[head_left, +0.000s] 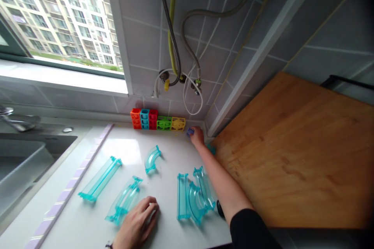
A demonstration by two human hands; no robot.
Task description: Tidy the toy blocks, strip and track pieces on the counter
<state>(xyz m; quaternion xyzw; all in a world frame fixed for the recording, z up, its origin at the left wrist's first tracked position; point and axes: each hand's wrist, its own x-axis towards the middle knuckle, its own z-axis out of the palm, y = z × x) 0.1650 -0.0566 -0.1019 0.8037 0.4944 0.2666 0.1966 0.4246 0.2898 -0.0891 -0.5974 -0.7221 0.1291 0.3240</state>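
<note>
My right hand [197, 137] reaches to the back of the counter, its fingers closed on a small purple block [190, 132]. That block is just right of a row of coloured blocks: orange [136, 119], blue [145, 119], red [153, 120], green [164, 123] and yellow [178, 124]. My left hand [138, 222] rests near the front, fingers loosely bent and thumb apart, with nothing seen in it. Beside it lies a clear teal track piece [124, 199]. Other teal pieces are a straight one [101, 179], a small curve [152, 158] and a group [194, 198] by my right forearm.
A sink [37, 163] and faucet [22, 120] are at the left, bordered by a lilac strip [71, 183]. A large wooden board [295, 155] stands on the right. Hoses [172, 27] and a white cable [201, 103] hang on the tiled wall behind.
</note>
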